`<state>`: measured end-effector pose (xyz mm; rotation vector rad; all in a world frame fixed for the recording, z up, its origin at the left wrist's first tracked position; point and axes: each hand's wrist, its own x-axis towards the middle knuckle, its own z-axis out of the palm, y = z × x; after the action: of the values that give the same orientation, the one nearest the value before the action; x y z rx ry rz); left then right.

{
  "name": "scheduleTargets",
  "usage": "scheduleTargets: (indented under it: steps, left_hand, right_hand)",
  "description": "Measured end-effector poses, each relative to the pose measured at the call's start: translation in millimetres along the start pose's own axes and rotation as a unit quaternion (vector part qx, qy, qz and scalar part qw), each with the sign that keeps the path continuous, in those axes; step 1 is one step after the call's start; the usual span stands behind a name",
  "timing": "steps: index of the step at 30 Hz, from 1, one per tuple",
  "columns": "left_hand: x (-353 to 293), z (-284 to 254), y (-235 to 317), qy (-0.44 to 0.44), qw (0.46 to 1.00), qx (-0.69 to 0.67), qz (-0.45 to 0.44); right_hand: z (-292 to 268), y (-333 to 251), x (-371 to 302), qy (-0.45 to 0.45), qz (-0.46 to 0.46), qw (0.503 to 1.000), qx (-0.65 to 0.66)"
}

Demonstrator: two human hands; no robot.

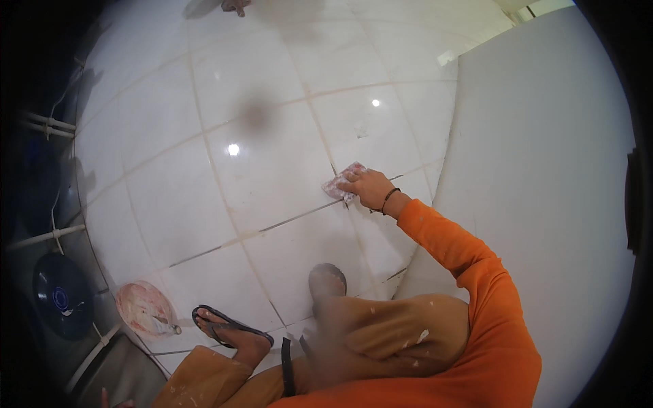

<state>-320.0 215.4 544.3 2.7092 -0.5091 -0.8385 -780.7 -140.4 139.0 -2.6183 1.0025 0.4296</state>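
Note:
My right hand presses a crumpled pink-and-white cloth onto the white tiled floor. Its fingers are closed on the cloth, right where two joint lines cross. Some joints look pale and filled; others nearby are dark. Only a few fingertips of my left hand show at the lower left edge, spread apart with nothing seen in them; the palm is out of view. A round bowl smeared with pinkish-white paste stands near my sandalled foot, and a small tool leans in it.
On the right rises a plain pale wall or panel. Along the left stands a rack with pale bars and a dark blue round container. My feet are in sandals. Part of another person shows at the far edge.

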Motion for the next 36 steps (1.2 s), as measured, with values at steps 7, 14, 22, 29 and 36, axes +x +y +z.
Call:
scheduleTargets:
  steps: [7,14,22,29,36]
  left_hand:
    - [8.3,-5.0,-5.6,0.011,0.999,-0.027,0.037]
    - [33.5,-18.1,-18.2,0.007,0.998,0.059,0.036]
    - [44.9,-16.3,-4.9,-0.014,0.997,0.059,0.039]
    - [35.9,-12.6,-9.1,0.001,0.999,0.04,0.024]
    - [33.3,-22.7,-37.1,0.012,0.988,0.087,0.123]
  right_hand:
    - [-40.8,-6.0,6.1,-0.04,0.108,0.984,0.137]
    - [-29.7,-70.6,55.5,0.04,0.287,0.945,0.152]
    - [61.2,-130.6,87.8,0.142,0.284,0.947,-0.058]
    - [-49.7,-102.4,47.5,-0.043,0.151,0.983,0.094]
    - [-69.5,28.5,129.4,0.078,0.055,0.995,0.005]
